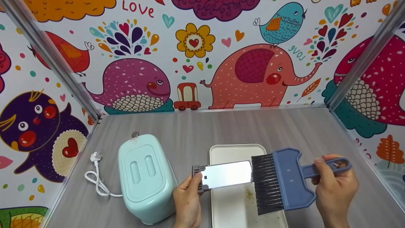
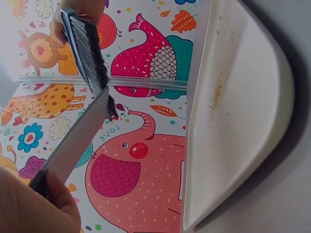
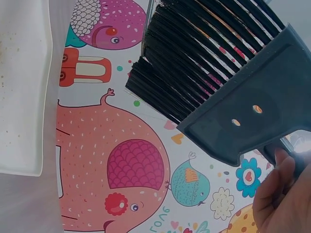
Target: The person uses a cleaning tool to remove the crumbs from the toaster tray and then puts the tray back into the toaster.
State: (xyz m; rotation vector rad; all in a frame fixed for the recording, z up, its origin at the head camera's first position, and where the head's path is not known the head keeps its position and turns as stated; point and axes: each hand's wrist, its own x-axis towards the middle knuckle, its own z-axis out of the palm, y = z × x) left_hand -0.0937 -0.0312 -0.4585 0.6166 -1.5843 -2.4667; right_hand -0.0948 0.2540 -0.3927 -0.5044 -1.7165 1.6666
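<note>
In the head view my left hand [image 1: 189,200] pinches the grey plastic end of a shiny metal crumb tray [image 1: 228,174], thumb on top. The crumb tray is held above a cream rectangular tray [image 1: 226,211]. My right hand [image 1: 337,186] grips the handle of a blue brush [image 1: 291,180] with black bristles [image 1: 267,185]. The bristle tips meet the far end of the crumb tray, also in the left wrist view. Brownish crumbs [image 2: 218,92] lie scattered on the cream tray. In the right wrist view, the brush head [image 3: 248,107] hides most of the crumb tray.
A mint-green toaster [image 1: 147,177] with its lid on stands left of the cream tray. Its white cord and plug [image 1: 96,157] lie on the grey wood-look table [image 1: 186,133]. Walls printed with cartoon animals and metal corner strips [image 1: 357,57] enclose the table.
</note>
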